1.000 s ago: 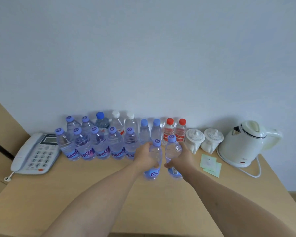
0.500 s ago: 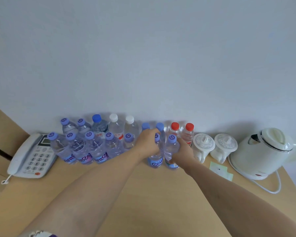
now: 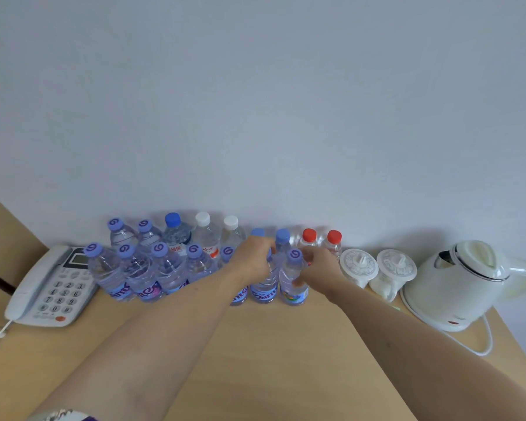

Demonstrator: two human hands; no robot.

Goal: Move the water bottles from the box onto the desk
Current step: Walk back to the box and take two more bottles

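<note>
Two more bottles pushed back into the front row

A second ago both bottles stood out toward the middle of the desk (image 3: 274,360); now they sit upright at the right end of the purple-capped row near the back edge. The left hand (image 3: 252,259) still wraps its fingers round the left bottle (image 3: 264,287). The right hand (image 3: 319,268) holds the right bottle (image 3: 293,281), fingers loosening. The placing looks nearly done, with release next. The box is out of view.
</note>
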